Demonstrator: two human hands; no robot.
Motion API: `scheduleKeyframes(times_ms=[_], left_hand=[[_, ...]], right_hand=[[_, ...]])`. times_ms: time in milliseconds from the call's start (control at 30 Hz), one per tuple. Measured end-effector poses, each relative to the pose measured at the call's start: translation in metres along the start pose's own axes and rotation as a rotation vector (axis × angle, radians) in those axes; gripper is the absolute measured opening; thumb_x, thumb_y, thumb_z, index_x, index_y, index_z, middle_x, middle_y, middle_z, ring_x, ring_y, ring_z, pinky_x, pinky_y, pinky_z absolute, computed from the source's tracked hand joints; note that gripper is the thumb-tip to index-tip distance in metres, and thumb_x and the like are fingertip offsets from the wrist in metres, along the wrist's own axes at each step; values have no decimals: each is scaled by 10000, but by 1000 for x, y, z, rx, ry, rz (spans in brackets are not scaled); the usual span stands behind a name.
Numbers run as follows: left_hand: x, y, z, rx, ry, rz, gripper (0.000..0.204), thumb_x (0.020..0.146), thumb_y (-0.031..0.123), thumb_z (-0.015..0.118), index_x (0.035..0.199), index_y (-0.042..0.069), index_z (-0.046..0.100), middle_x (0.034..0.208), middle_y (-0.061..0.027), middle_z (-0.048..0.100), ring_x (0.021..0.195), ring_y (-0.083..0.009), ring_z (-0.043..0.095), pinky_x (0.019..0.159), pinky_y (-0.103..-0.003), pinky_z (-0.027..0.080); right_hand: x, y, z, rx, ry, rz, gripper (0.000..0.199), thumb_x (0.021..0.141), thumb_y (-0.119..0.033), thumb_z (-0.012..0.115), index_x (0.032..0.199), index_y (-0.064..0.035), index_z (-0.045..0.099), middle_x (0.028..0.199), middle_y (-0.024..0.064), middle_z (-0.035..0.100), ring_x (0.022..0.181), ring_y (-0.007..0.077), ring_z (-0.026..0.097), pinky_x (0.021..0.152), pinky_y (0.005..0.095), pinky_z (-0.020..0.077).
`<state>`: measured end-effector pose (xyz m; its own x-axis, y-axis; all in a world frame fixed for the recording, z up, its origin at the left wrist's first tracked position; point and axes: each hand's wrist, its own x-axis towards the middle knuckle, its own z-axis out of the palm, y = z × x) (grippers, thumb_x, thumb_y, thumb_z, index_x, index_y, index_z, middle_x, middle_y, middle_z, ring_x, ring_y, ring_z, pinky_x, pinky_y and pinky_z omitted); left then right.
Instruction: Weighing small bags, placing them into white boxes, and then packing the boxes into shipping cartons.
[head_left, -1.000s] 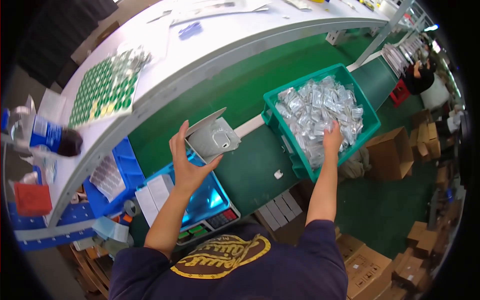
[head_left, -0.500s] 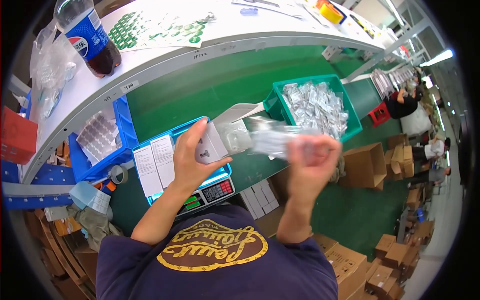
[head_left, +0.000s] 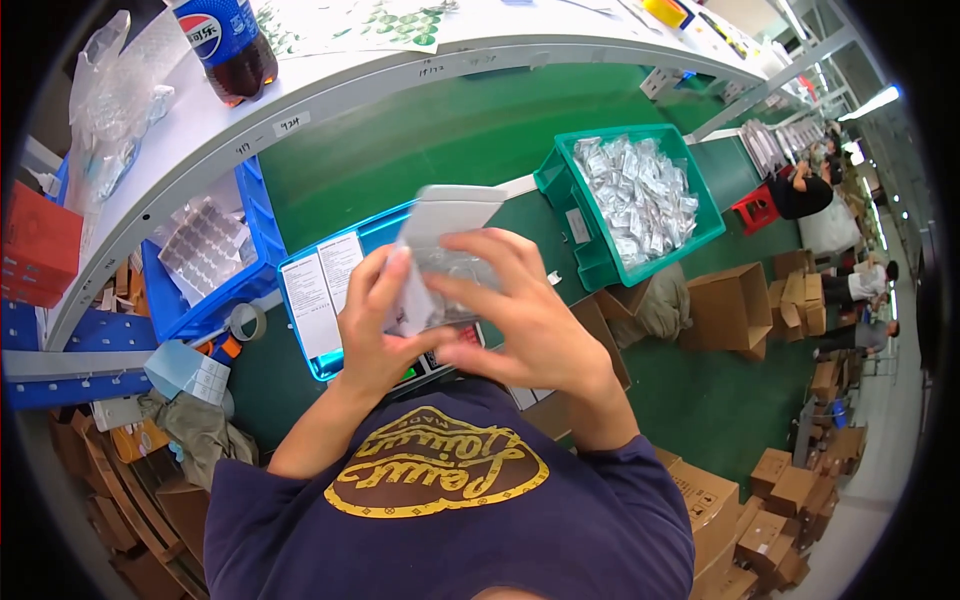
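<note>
A small white box with its lid flap up is in my left hand, thumb and fingers wrapped round its sides. Over the box's open end lies my right hand, fingers spread against it and slightly blurred. Clear plastic shows inside the box, partly hidden by the right fingers. Below and left of the box sits a light-blue tray with printed white papers. A scale's red keypad peeks out beneath the hands.
A green bin of small clear packets stands at right. At left are a blue crate, a tape roll and a cola bottle on the white shelf. Cardboard boxes and people are further right.
My right hand has moved left from beside the bin to the box, and the clear packet it carried is now at the box opening. The view has shifted slightly.
</note>
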<state>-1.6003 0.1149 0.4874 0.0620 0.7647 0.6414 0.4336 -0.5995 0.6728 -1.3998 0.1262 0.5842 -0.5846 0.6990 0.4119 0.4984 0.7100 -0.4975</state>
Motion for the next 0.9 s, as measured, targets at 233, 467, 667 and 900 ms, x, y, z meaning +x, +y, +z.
scheduleKeyframes(times_ms=[233, 467, 667, 900], left_hand=[[-12, 37, -32, -339, -165, -239, 663, 837, 459, 682, 1277, 4, 484, 1190, -136, 429, 1086, -241, 529, 840, -311, 485], [-33, 34, -24, -432, -406, -536, 395, 849, 239, 677, 1153, 25, 543, 1147, -122, 435, 981, -221, 603, 761, -312, 543], [-26, 40, -13, -516, -407, -531, 408, 840, 207, 704, 1159, 16, 535, 1208, -131, 432, 1059, -222, 564, 762, -313, 545], [-26, 36, -5, -615, -376, -593, 456, 846, 240, 698, 1189, -8, 530, 1278, -150, 405, 1065, -224, 566, 800, -314, 544]], right_hand=[[-60, 3, 55, 820, 76, 204, 832, 655, -174, 819, 1357, -67, 385, 1400, 219, 383, 1309, 353, 392, 1030, 447, 384], [-54, 5, 47, 815, -225, 448, 572, 733, -127, 665, 1269, -67, 475, 1264, 183, 406, 1138, 288, 507, 936, 390, 457], [-55, -3, 78, 1014, 383, 246, 257, 800, -100, 640, 1028, -44, 537, 1248, 196, 439, 1116, 260, 504, 970, 385, 415], [-38, 2, 42, 827, 8, 403, 213, 841, -72, 646, 1036, -32, 571, 1061, 66, 496, 995, 145, 514, 900, 282, 412]])
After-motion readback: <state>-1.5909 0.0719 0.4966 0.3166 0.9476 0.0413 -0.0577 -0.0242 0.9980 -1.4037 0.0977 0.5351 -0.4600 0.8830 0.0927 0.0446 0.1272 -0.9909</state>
